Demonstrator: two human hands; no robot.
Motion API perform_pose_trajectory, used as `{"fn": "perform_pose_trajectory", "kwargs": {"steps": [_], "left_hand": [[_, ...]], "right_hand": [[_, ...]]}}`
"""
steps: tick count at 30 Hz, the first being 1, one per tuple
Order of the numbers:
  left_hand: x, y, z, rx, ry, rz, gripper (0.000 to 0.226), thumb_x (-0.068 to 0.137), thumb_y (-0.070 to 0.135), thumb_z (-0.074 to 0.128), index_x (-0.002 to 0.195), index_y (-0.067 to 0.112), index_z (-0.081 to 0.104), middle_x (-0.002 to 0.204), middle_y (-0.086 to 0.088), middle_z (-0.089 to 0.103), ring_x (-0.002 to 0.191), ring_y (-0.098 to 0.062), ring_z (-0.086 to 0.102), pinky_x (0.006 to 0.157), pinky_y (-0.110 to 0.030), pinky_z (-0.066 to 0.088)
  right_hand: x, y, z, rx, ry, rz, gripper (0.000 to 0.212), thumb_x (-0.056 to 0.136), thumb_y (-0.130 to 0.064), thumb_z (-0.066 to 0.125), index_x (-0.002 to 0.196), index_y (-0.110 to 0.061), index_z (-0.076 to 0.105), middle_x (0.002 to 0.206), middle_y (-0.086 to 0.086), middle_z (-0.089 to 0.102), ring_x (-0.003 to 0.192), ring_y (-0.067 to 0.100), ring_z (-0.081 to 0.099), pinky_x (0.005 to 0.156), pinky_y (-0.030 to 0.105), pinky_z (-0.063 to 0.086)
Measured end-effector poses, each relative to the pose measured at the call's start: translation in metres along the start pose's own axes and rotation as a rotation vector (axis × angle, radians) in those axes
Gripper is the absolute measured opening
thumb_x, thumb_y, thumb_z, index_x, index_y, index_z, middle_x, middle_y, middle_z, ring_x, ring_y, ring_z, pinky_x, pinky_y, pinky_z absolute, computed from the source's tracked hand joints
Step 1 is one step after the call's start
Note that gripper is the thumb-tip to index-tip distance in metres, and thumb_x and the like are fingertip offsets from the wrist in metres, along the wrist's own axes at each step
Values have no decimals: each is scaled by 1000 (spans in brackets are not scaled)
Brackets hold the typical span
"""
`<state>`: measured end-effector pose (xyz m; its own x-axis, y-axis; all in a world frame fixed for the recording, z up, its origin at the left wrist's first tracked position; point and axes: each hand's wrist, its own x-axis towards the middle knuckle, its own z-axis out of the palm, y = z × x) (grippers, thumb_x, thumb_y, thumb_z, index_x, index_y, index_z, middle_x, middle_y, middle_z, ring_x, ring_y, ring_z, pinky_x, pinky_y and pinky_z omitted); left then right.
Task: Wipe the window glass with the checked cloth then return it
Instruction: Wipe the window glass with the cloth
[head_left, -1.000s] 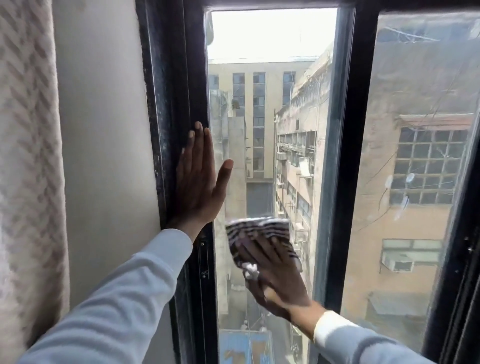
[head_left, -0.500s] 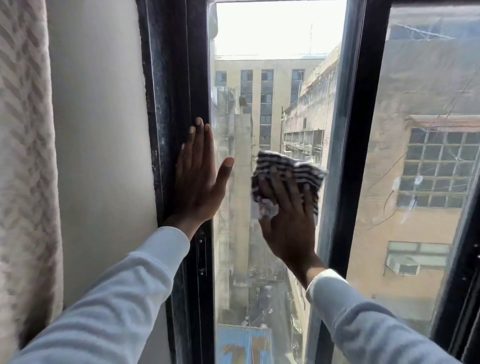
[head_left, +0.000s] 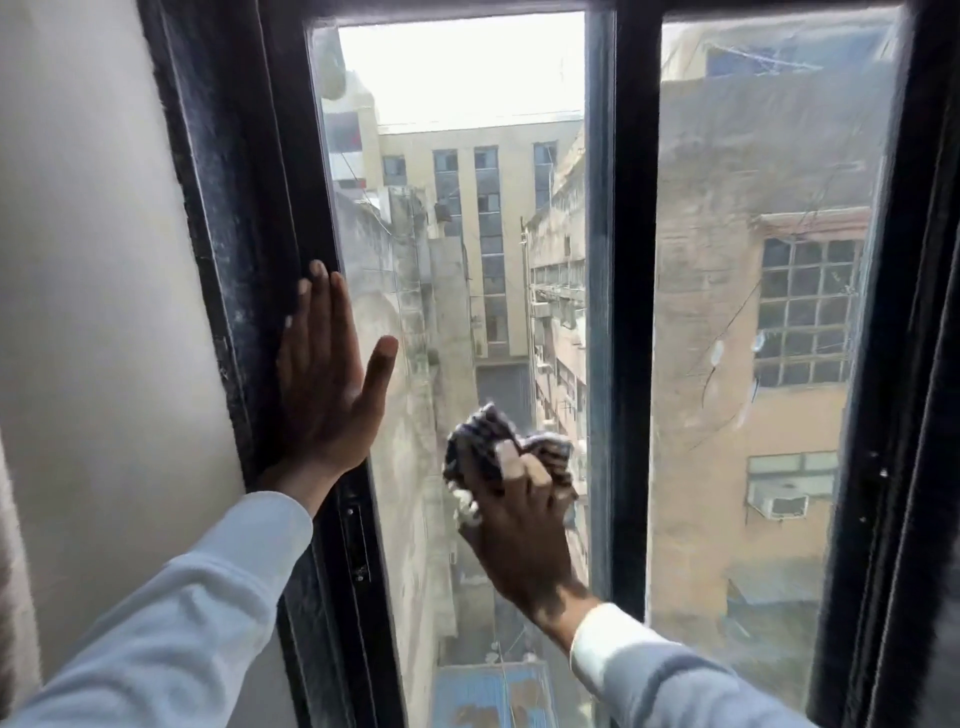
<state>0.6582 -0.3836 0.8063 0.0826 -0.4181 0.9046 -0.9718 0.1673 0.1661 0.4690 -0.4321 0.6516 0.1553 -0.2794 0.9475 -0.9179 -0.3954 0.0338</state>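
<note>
The window glass (head_left: 457, 234) is a tall narrow pane in a black frame, with buildings showing through it. My right hand (head_left: 519, 525) presses a bunched black-and-white checked cloth (head_left: 480, 428) against the lower half of this pane, near its right edge. My left hand (head_left: 327, 384) lies flat with fingers spread on the black left frame (head_left: 244, 260), its thumb reaching over the glass. Part of the cloth is hidden under my fingers.
A black mullion (head_left: 628, 312) separates this pane from a second, dustier pane (head_left: 753, 364) on the right. A pale wall (head_left: 88, 312) stands to the left of the frame. A small latch plate (head_left: 356, 540) sits on the frame below my left wrist.
My right hand has swept the cloth down the glass from mid-height near the mullion to the lower half, after rising from low half a second before. The left hand stays on the frame.
</note>
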Motion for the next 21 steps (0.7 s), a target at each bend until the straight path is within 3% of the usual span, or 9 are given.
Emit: {"fn": "perform_pose_trajectory", "kwargs": {"steps": [2,4,7,10,13,15,16,19,21], "left_hand": [[1,3,0,28,-2,-15,103,100,81,-3,178,14,-1,187,-3,-10,175,-22,-7,141,-46,-1],[2,7,-1,28,18,-45,97,105,76,8,178,11,4,187,-5,-5,175,-25,-2,141,-50,3],[-2,31,2,57,140,-74,81,111,60,31,177,15,15,187,-5,11,173,-27,16,137,-55,18],[4,96,22,119,144,188,74,111,46,42,176,20,21,186,-1,16,171,-24,23,132,-50,22],[22,171,57,135,97,424,69,115,42,37,177,18,20,187,-2,14,172,-18,18,134,-37,13],[30,206,80,191,103,450,68,118,46,29,178,15,18,187,-3,13,172,-17,18,135,-39,12],[32,217,91,216,119,424,69,118,47,25,178,14,17,187,-3,12,173,-18,18,135,-44,12],[30,228,114,264,189,319,70,118,49,20,179,16,10,187,2,7,174,-14,14,134,-52,9],[29,227,121,279,237,310,70,118,48,22,179,17,9,187,3,7,174,-12,13,133,-53,9]], "right_hand": [[4,3,-5,-30,19,-276,64,86,-54,68,149,-39,66,151,2,46,122,24,51,85,43,61],[41,15,-16,-4,111,-295,57,95,-51,66,150,-34,66,151,1,52,121,22,55,88,43,58],[72,57,-46,240,212,124,63,98,-40,61,158,-22,52,151,10,45,121,32,49,91,49,50],[74,145,-73,275,347,315,66,105,-53,45,164,-23,42,154,12,41,131,35,45,102,51,40],[70,232,-81,204,144,439,65,104,-55,33,160,-26,46,171,12,32,151,36,35,120,65,35],[49,263,-68,240,-16,379,75,106,-68,15,159,-29,53,182,9,23,169,35,14,132,67,14],[31,266,-58,272,-50,322,77,106,-69,10,161,-31,48,183,5,17,171,31,4,134,66,6],[-12,242,-30,220,-146,67,61,112,-56,27,169,-36,34,184,-10,5,171,21,-10,134,62,2],[20,239,-22,120,-85,-130,67,107,-46,43,171,-34,28,183,-11,13,171,18,-9,137,56,-3]]}}
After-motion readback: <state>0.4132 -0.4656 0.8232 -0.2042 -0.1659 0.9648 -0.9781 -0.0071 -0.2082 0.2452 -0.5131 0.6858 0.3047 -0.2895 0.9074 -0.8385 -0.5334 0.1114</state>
